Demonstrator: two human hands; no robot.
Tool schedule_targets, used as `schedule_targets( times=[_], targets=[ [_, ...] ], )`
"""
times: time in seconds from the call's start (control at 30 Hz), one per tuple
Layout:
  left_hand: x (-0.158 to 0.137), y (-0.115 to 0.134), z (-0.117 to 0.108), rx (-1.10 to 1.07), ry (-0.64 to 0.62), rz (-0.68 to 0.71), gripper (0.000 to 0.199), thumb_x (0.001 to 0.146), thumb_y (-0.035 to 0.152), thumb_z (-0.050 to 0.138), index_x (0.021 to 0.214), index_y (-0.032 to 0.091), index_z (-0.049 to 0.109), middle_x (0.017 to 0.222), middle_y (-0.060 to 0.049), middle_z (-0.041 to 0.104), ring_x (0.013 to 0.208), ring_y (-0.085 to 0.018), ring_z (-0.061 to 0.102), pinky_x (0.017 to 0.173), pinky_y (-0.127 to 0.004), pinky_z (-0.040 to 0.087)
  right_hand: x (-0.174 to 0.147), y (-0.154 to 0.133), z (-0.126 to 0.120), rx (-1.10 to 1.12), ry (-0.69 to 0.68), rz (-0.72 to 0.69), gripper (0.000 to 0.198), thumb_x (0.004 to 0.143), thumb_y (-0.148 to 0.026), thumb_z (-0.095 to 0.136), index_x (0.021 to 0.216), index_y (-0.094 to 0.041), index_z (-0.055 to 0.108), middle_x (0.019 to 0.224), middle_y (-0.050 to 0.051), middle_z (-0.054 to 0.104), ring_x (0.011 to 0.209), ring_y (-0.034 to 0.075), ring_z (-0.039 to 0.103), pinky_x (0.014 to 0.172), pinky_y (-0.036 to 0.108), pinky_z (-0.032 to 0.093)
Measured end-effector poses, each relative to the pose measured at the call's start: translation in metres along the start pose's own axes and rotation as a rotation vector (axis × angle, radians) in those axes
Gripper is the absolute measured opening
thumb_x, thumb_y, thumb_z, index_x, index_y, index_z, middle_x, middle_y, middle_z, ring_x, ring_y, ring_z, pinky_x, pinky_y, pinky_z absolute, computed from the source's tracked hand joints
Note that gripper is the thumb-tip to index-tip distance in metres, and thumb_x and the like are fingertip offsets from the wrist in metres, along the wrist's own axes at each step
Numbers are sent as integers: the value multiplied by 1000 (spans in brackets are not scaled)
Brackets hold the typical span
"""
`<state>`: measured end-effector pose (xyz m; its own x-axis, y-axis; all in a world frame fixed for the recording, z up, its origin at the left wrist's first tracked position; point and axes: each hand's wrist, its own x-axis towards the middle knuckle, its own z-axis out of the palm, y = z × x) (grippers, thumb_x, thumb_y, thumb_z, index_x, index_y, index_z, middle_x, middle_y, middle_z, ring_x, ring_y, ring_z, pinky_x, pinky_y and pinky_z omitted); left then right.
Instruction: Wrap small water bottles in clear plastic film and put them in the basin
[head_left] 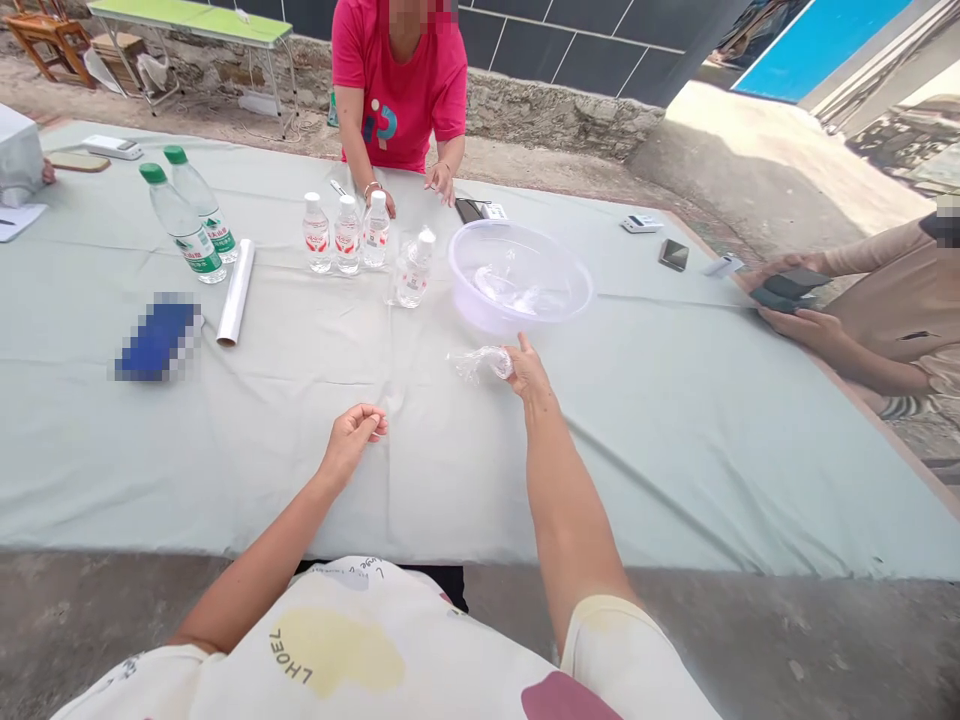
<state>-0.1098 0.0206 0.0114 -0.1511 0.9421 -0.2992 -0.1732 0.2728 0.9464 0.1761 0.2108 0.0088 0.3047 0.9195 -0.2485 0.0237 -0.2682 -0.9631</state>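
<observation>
My right hand [527, 368] is closed around a crumpled piece of clear plastic film [484, 364], just in front of the pale purple plastic basin [480, 305]. More clear, shiny material lies inside that basin. Over the table's near half, my left hand [358, 432] has its thumb and fingertips pinched together; whatever they hold, if anything, is too faint to make out. Beyond my hands stands a small water bottle [412, 275] with clear film about it. Several small white-capped bottles [346, 240] stand to its left. A white roll [237, 295] lies further left.
Two green-capped water bottles [196, 245] and a blurred blue item [157, 340] are on the left. A person in a pink shirt [401, 90] leans over the far side of the cloth-covered table [675, 430]. Another person's hands [795, 310] hold a dark object at right.
</observation>
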Motion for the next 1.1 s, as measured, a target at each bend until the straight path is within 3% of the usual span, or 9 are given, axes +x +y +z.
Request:
schedule_targets(
  times=[0.13, 0.23, 0.43, 0.5, 0.57, 0.67, 0.83, 1.0, 1.1],
  targets=[
    [-4, 1, -4, -8, 11, 1, 25, 76, 42, 66, 86, 19, 67, 83, -3, 67, 79, -16, 64, 76, -29, 47, -18, -7, 19, 56, -2, 64, 51, 72, -28, 68, 123, -24, 61, 89, 0, 65, 71, 11, 56, 55, 20, 45],
    [-5, 4, -6, -41, 3, -29, 31, 77, 49, 69, 87, 20, 67, 87, -4, 68, 83, -17, 64, 77, -30, 48, -58, -8, 28, 117, -156, 34, 36, 72, -43, 72, 102, -23, 68, 83, -1, 61, 66, 10, 52, 54, 21, 43],
    [-11, 18, 2, -343, -325, -248, 73, 74, 76, 64, 123, 22, 62, 125, -17, 65, 116, -33, 62, 85, -45, 55, -154, -9, 46, 287, -542, -69, 53, 69, -68, 72, 103, -28, 69, 89, 1, 63, 75, 13, 56, 66, 25, 49],
    [-14, 23, 6, -368, -405, -190, 68, 74, 73, 66, 120, 23, 64, 126, -16, 65, 120, -33, 60, 89, -46, 54, -175, -6, 51, 233, -664, -65, 61, 65, -70, 75, 111, -30, 67, 90, 1, 64, 81, 16, 59, 71, 27, 50],
    [-16, 27, 7, -298, -318, -69, 49, 77, 62, 71, 106, 23, 68, 118, -10, 68, 119, -28, 61, 92, -40, 52, -189, 1, 56, 117, -718, -62, 63, 62, -63, 81, 114, -30, 65, 92, 1, 65, 84, 17, 60, 74, 28, 50],
    [-16, 32, 1, -237, -108, 38, 30, 80, 49, 71, 87, 20, 65, 101, -5, 69, 108, -21, 63, 91, -32, 50, -201, 13, 62, -35, -658, -75, 43, 70, -53, 80, 102, -27, 68, 86, -1, 63, 77, 14, 55, 69, 25, 47],
    [-15, 44, -17, -328, 1, 68, 28, 83, 46, 66, 81, 21, 54, 91, -2, 68, 84, -15, 67, 74, -29, 55, -207, 29, 64, -40, -637, -18, 31, 82, -54, 66, 80, -23, 70, 76, -1, 63, 64, 11, 50, 65, 26, 43],
    [-18, 50, -26, -237, 100, 125, 31, 86, 48, 64, 81, 20, 52, 83, 0, 61, 71, -12, 65, 51, -21, 51, -210, 27, 65, -115, -480, -102, 34, 86, -54, 61, 104, -27, 72, 112, 2, 70, 104, 18, 61, 91, 32, 46],
    [-20, 52, -26, -213, 120, 135, 32, 84, 50, 66, 83, 20, 54, 83, 1, 60, 67, -11, 63, 49, -20, 52, -218, 17, 71, -70, -342, -239, 35, 87, -54, 60, 108, -28, 68, 117, 3, 67, 107, 19, 61, 94, 34, 46]
  ],
)
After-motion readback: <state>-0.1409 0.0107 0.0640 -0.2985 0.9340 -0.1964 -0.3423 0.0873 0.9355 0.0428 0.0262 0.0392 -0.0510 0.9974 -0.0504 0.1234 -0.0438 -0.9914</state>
